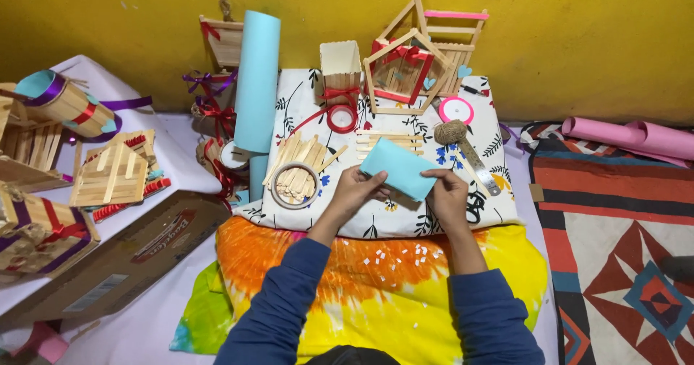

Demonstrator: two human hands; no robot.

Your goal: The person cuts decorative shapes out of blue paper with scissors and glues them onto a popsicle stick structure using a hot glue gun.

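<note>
- I see my left hand and right hand both pinching the light blue paper.
- Paper held above the floral cloth, near its front edge.
- Stick bowl just left.

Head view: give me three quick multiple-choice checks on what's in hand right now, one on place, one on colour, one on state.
1. Where is the bowl of wooden sticks?
A. Next to the left hand
B. On the patterned rug
C. Against the yellow wall

2. What colour is the folded paper?
A. Pink
B. Light blue
C. Yellow

3. How is the paper held?
A. Lying flat, untouched
B. In the left hand only
C. Between both hands

Answers:
1 A: it sits on the floral cloth close to the left hand.
2 B: it matches the upright blue roll.
3 C: the left hand and right hand grip opposite edges.
</note>
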